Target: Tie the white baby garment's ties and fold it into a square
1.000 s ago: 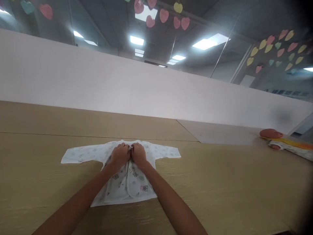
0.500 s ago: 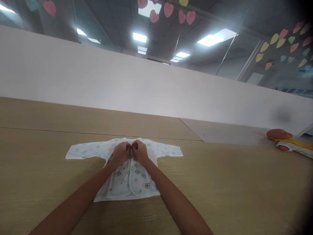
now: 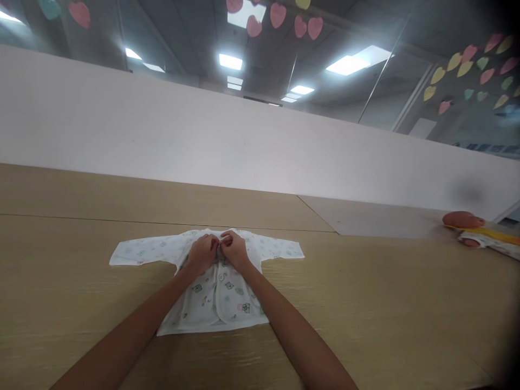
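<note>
A small white baby shirt (image 3: 238, 309) with a printed pattern lies flat, its sleeves spread to both sides and its neck toward the wall. At the front opening near the neck, my left hand (image 3: 202, 253) pinches one edge of the cloth. My right hand (image 3: 235, 250) pinches the other edge close beside it, the fingertips of both hands nearly touching. Whatever small part sits between the fingertips is hidden. Lower down the front a round button (image 3: 221, 277) shows at the overlap.
The shirt rests on a wood-toned table (image 3: 385, 314) with seams. Behind stands a white partition (image 3: 203, 141) below glass with paper hearts. On the far right lies a doll (image 3: 463, 219) with yellow and white cloth, partly cut off.
The fingertips of my right hand have shifted slightly at the neck opening. Both hands keep their pinch, and the shirt lies almost as before. The camera view has moved a little.
</note>
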Demonstrator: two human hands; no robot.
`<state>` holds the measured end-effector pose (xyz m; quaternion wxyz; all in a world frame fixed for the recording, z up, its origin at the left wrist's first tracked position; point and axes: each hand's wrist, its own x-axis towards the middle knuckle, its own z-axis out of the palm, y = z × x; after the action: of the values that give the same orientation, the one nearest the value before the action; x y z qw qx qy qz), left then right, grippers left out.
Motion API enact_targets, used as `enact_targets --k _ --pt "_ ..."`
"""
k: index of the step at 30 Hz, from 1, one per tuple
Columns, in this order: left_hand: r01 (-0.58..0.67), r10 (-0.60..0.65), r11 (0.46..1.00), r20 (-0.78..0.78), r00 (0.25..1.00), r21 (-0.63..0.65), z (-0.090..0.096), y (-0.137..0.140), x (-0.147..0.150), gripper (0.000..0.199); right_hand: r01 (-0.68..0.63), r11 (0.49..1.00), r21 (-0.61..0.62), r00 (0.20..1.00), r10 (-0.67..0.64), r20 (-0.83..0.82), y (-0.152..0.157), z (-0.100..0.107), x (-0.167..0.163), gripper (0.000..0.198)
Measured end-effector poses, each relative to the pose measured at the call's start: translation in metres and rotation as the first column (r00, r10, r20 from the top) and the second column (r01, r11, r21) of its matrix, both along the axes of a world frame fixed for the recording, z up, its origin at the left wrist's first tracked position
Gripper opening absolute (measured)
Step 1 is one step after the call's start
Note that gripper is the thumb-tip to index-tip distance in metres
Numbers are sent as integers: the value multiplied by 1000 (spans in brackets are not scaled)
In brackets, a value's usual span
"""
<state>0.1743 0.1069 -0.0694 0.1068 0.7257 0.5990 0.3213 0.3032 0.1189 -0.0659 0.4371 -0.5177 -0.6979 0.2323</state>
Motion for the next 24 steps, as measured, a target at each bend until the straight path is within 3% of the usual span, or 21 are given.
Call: enact_targets --k 6,13,24 --pt "74 -76 997 73 994 32 3 -2 2 24 -29 995 -95 996 21 -83 -1 5 3 17" --pt "-18 23 999 143 990 -38 1 -1 3 16 -5 1000 -17 1000 6 13 2 -1 4 24" --pt "67 -70 998 209 975 18 1 0 3 20 29 1000 -6 1000 -29 4 0 0 4 18"
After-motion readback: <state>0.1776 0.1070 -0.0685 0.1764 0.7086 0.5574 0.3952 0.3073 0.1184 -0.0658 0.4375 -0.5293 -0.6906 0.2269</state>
